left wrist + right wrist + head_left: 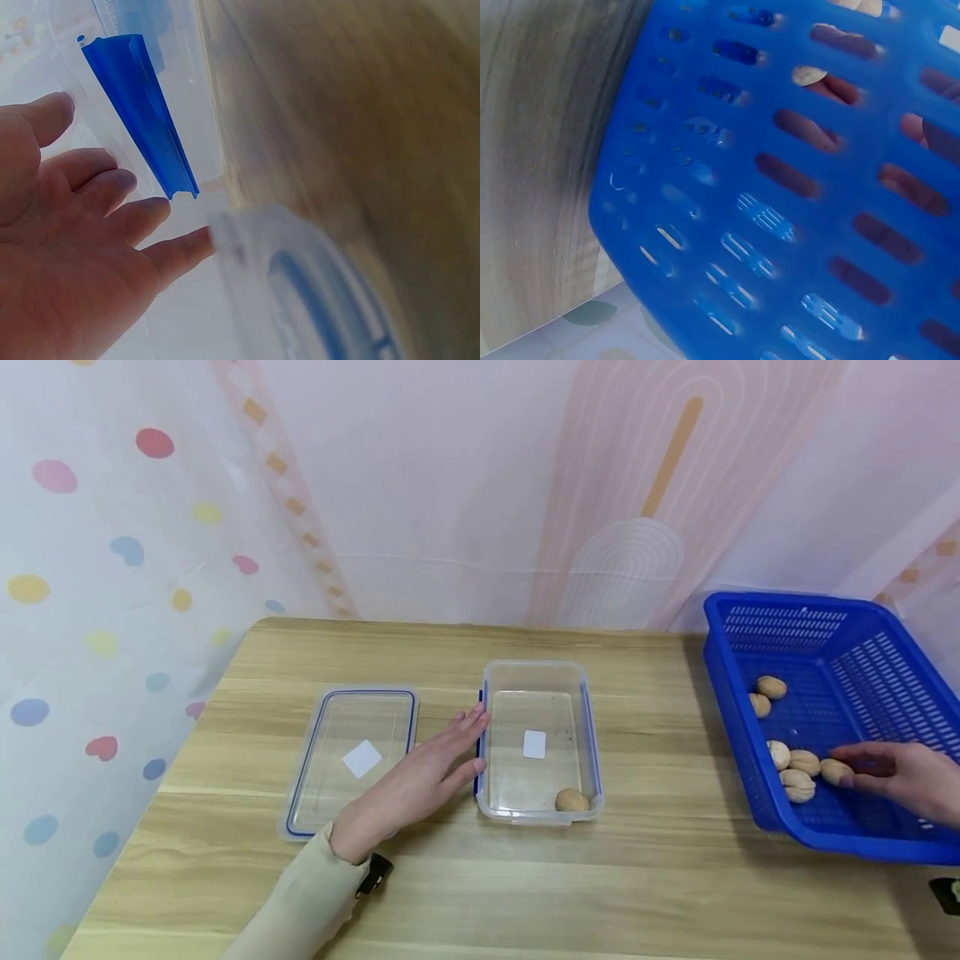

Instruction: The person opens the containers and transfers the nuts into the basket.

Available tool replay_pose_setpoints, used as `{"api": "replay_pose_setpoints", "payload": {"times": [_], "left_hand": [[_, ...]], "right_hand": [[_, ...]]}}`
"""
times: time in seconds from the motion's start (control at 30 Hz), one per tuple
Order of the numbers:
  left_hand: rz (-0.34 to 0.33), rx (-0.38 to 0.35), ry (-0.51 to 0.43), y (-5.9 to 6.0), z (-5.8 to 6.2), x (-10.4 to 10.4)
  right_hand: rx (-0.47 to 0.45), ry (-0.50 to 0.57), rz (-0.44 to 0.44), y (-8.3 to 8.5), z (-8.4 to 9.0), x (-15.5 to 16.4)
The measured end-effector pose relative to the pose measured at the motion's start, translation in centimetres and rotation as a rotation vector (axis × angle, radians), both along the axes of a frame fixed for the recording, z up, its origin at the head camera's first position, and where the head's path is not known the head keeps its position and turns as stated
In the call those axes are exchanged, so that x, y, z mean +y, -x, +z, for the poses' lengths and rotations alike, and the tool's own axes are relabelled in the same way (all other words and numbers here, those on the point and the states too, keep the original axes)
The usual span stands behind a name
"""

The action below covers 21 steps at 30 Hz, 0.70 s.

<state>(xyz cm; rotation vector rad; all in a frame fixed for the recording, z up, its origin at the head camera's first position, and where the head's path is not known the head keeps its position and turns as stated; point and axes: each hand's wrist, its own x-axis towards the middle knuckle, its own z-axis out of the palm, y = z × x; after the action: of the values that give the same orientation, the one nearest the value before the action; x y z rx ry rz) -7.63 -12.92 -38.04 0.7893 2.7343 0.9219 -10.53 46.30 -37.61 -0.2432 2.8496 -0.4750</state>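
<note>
My left hand (pixel 420 777) touches the left side of a clear plastic container (pixel 536 818) with its fingers held out. In the left wrist view the fingers lie against the wall by a blue latch (pixel 142 112). One walnut (pixel 572 800) sits in the container's near right corner. My right hand (pixel 903 774) reaches into a blue basket (pixel 772 814) and pinches a walnut (pixel 836 772) between thumb and fingers. Several other walnuts (pixel 804 762) lie along the basket's left side. In the right wrist view the slotted basket wall (pixel 780 225) hides most of that hand.
Left of the container lies its clear lid (pixel 315 777) with a blue seal, partly behind my left forearm. The wooden table (pixel 637 893) meets a patterned cloth backdrop (pixel 450 485) at its far edge. The basket's raised rim surrounds my right hand.
</note>
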Motion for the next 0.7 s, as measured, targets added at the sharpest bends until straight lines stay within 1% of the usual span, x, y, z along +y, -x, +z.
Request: {"api": "replay_pose_setpoints", "payload": {"times": [0.07, 0.13, 0.2, 0.33, 0.4, 0.43, 0.47, 0.53, 0.67, 0.7], "left_hand": [[0.001, -0.002, 0.003, 0.0, 0.0, 0.0], [0.001, -0.002, 0.004, 0.0, -0.1, 0.0], [0.002, -0.003, 0.004, 0.0, -0.1, 0.0], [0.003, -0.003, 0.002, 0.0, -0.1, -0.1], [0.004, -0.002, 0.001, 0.1, 0.0, -0.1], [0.004, 0.000, 0.001, 0.1, 0.0, -0.1], [0.004, 0.002, 0.000, 0.1, 0.0, -0.1], [0.006, 0.000, 0.003, 0.1, -0.1, -0.1], [0.007, 0.003, 0.006, 0.1, -0.2, 0.1], [0.007, 0.002, 0.006, 0.1, -0.2, 0.1]], "right_hand": [[0.004, 0.014, -0.010, -0.1, -0.2, 0.1], [0.024, 0.035, -0.023, -0.1, -0.9, 0.7], [0.066, 0.047, -0.056, 0.0, -2.3, 1.7], [0.198, 0.146, -0.107, 0.3, -5.3, 4.3], [0.278, 0.205, -0.119, 0.3, -6.3, 5.4], [0.318, 0.237, -0.122, 0.2, -6.4, 5.6], [0.342, 0.257, -0.131, -0.1, -5.8, 5.0], [0.410, 0.277, -0.149, -0.6, -5.2, 4.4], [0.469, 0.328, -0.164, -1.9, -2.9, 1.5], [0.486, 0.338, -0.154, -2.0, -3.1, 1.3]]}}
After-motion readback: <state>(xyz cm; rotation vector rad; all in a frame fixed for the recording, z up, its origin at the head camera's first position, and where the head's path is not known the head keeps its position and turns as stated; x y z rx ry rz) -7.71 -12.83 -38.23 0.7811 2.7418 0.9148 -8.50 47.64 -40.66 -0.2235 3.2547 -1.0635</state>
